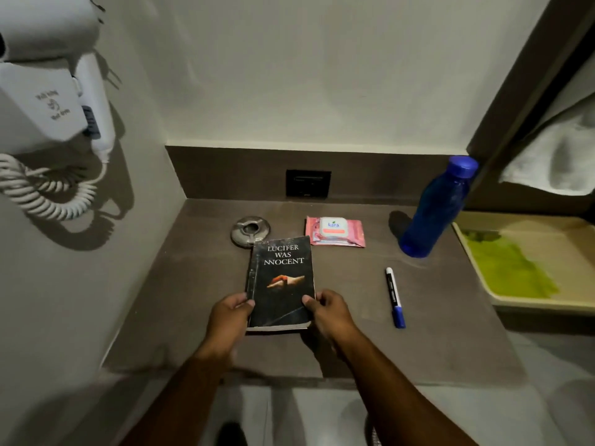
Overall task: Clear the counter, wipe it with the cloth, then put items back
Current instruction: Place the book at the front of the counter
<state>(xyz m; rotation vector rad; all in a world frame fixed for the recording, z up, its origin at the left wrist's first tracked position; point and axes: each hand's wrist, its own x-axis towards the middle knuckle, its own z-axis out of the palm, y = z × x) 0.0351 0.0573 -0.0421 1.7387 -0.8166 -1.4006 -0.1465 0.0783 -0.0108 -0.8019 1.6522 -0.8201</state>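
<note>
Nearest, at the bottom centre of the frame, two bare forearms reach up to a black paperback book lying face up on the brown worktop. The left hand curls around the book's lower left edge, thumb on the cover; the right hand does the same at the lower right edge, thumb pressed on the cover. Both are closed on the book, whose near corners look worn, with white title lettering at its top and a small orange-and-pale picture in the middle. Whether the book is lifted or resting flat cannot be told.

To the right of it, apart, lies a marker with a white tip end and a blue cap toward the viewer. Farther up, a round metal ashtray sits just beyond the book's top left corner, partly covered by it. A pink pack of wipes lies beside it, and a blue bottle stands at the right. At the right edge a beige tray holds a green cloth, cut off by the frame. A dark socket sits in the back ledge. At upper left a wall-mounted hair dryer with a coiled cord is partly out of view; its printed label is too blurred to read.
</note>
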